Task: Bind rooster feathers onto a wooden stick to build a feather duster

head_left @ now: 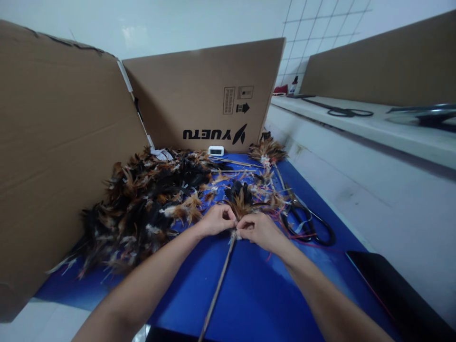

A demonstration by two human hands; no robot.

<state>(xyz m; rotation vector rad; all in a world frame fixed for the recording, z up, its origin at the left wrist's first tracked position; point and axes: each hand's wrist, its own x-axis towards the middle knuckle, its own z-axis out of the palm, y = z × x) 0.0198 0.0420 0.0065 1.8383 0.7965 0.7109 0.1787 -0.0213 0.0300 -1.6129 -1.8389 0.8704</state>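
A thin stick [220,286] runs from the table's near edge up to a tuft of brown and black feathers [242,202] at its far end, like a feather duster. My left hand [217,220] is closed in a pinch at the base of this tuft, where the feathers meet the stick. Against it, from the other side, my right hand [260,230] pinches the same spot, fingertips almost touching the left ones. Whitish fluff shows just below the fingers. Whether thread lies between the fingertips is too small to tell.
A large heap of loose feathers [142,209] covers the left of the blue table [192,289]. Black-handled scissors [309,223] and pink threads lie right, with a black flat object [392,289] nearer. Cardboard panels [203,95] stand behind and left. A small white device [215,151] sits at the back.
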